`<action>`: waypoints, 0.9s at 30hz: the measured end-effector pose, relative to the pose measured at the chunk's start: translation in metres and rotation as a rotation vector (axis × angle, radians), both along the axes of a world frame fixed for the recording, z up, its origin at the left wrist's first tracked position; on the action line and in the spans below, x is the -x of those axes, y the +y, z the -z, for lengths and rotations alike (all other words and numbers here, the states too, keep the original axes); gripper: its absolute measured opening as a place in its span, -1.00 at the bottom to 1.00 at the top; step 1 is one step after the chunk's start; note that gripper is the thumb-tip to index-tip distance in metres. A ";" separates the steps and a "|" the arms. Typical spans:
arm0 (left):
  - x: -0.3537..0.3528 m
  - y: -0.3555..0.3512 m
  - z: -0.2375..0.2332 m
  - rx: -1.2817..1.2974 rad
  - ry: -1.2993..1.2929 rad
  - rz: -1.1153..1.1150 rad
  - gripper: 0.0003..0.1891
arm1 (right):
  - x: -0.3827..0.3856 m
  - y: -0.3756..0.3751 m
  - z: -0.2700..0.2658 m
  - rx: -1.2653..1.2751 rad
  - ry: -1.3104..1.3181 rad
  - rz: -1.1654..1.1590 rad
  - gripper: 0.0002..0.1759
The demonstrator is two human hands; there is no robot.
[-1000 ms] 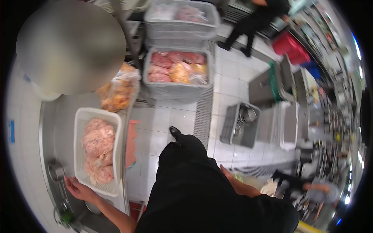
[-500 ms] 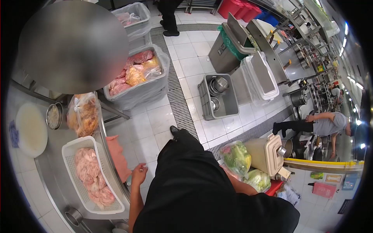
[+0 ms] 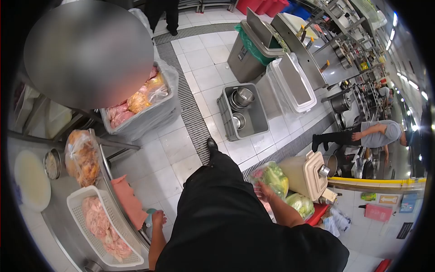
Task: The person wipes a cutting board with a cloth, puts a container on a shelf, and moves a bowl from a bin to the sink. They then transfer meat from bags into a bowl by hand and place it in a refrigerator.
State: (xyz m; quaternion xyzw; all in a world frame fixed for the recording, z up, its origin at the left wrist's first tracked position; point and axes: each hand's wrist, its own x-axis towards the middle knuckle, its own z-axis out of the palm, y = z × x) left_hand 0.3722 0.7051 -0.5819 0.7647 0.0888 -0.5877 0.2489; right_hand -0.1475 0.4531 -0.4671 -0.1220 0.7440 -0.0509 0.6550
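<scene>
My left hand [image 3: 158, 218] hangs beside the metal sink edge, its fingers loosely apart with nothing visible in them. Close by it are a small teal-and-white thing [image 3: 149, 217] and a pink cloth [image 3: 128, 199] draped over the edge. A white perforated basket [image 3: 75, 209] of pale raw meat [image 3: 100, 223] stands in the sink. On the other side, my right hand [image 3: 263, 192] is open, fingers spread, at the near side of a clear bag of green vegetables [image 3: 275, 180]. A second bag of greens [image 3: 300, 206] lies below it.
A grey crate [image 3: 244, 128] with metal bowls stands on the floor ahead. Left of the drain grate is a lined bin [image 3: 156, 106] of bagged meat. Lidded bins [image 3: 247, 56] stand further off. People work at the right [image 3: 380, 134] and far top [image 3: 163, 16].
My right hand has come into view beside the vegetable bag. My left hand has moved lower along the sink edge. The view has shifted, and the feet at the top have moved left.
</scene>
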 end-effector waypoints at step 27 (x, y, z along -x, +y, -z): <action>0.141 -0.468 -0.051 -0.225 0.050 0.358 -0.67 | -0.007 -0.614 0.418 0.080 0.102 0.675 -0.51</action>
